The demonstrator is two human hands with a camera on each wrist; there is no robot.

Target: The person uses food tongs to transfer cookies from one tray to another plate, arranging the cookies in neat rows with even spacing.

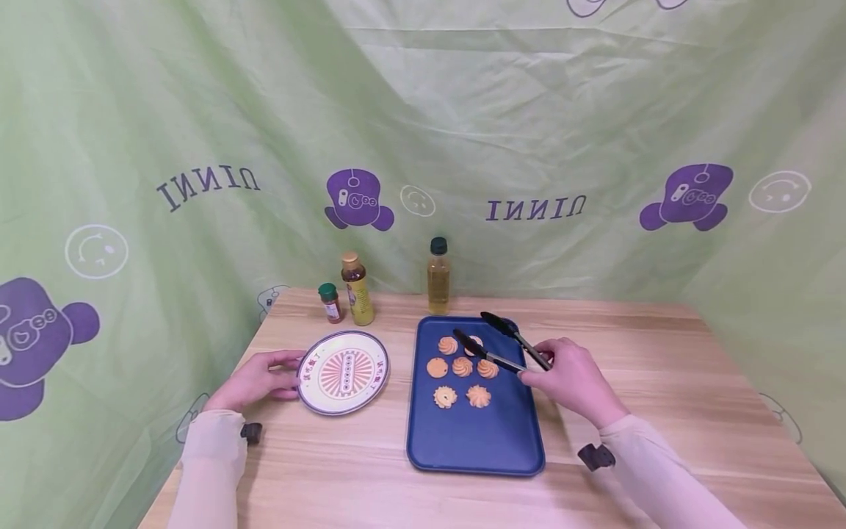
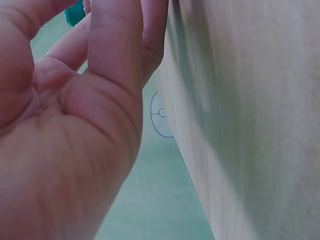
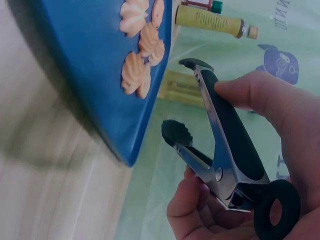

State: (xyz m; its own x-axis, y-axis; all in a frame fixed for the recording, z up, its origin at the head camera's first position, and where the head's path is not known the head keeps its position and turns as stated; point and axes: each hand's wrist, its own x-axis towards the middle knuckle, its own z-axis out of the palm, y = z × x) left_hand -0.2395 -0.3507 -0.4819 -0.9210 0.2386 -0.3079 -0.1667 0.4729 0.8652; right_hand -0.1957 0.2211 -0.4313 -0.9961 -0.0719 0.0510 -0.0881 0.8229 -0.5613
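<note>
Right hand [image 1: 573, 376]: we grip black-tipped tongs [image 1: 500, 342], arms spread above the tray's far end | Tray [image 1: 463, 441]: blue, on wooden table [image 1: 661, 411], six piped cookies [image 1: 462, 366] | Left hand [image 1: 254, 379]: fingers relaxed, touching the patterned plate [image 1: 342, 372] rim | Behind: three bottles [image 1: 357, 289]

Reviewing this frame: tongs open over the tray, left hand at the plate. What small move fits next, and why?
Probably lower the tongs in the right hand around the rear cookie and squeeze. Their tips stand open above it, no cookie is gripped, and the plate, steadied by the left hand, holds none.
</note>
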